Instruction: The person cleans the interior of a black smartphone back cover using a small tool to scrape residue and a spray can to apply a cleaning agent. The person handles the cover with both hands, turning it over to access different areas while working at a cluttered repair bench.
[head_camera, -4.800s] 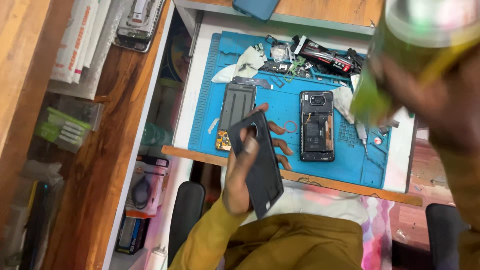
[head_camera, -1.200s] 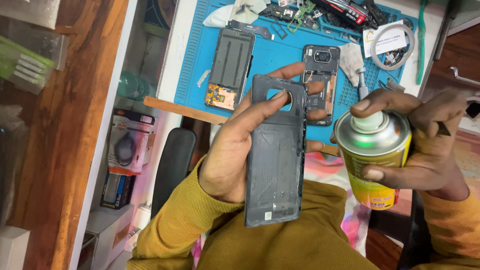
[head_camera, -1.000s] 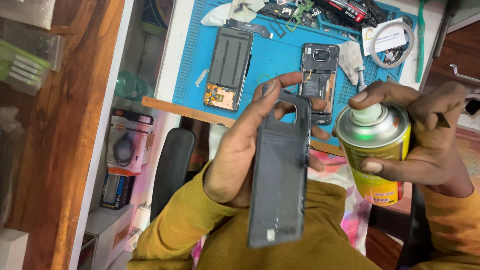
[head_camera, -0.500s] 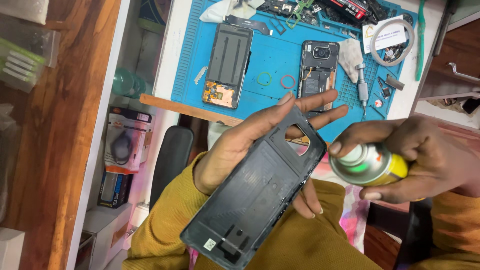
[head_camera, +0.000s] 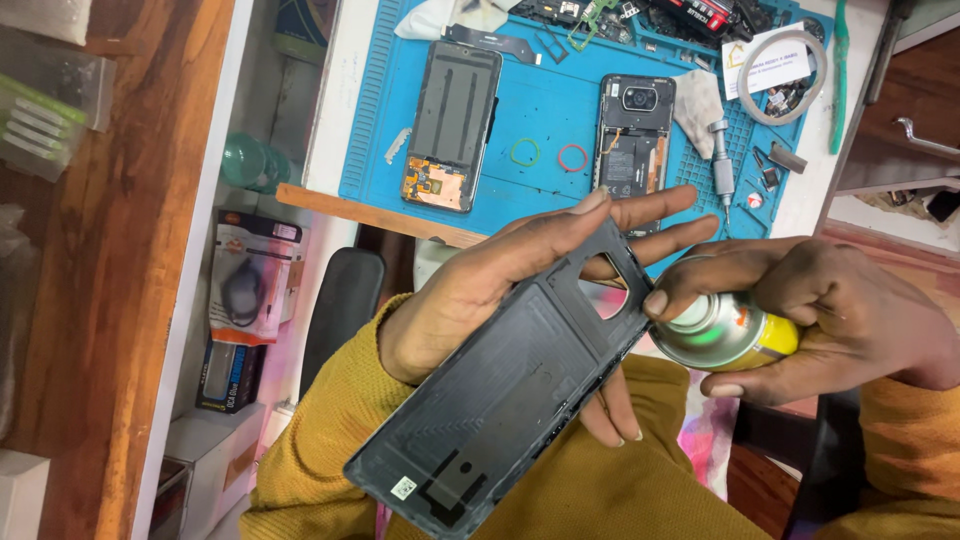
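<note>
While the left hand (head_camera: 470, 300) held the dark phone back cover (head_camera: 510, 385) with its inner face turned up, we brought the spray can (head_camera: 725, 330) in from the right, the right hand (head_camera: 820, 320) wrapped closed around the can and its forefinger resting on the nozzle end. The cover lay slantwise over our lap, near the viewer, its camera cut-out at the far end and just beside the can's nozzle; the left thumb ran along its far edge and the fingers gripped it from beneath. We judged the step in hand to be spraying the inner face of the cover, probably to loosen adhesive or to clean it. The next move, in our judgement, called for keeping the nozzle aimed at the cover and away from the left fingertips, which sat very close to it.

Farther off, on the blue work mat (head_camera: 560, 110), lay an opened phone body (head_camera: 632, 135) with its camera showing, and to its left a screen assembly (head_camera: 452, 125) face down. Two small rings (head_camera: 548, 155), one green and one red, lay between them. A screwdriver (head_camera: 720, 165), a grey cloth (head_camera: 697, 100) and a coil of tape (head_camera: 780, 75) occupied the right of the mat. Nothing stood between can and cover.
</note>
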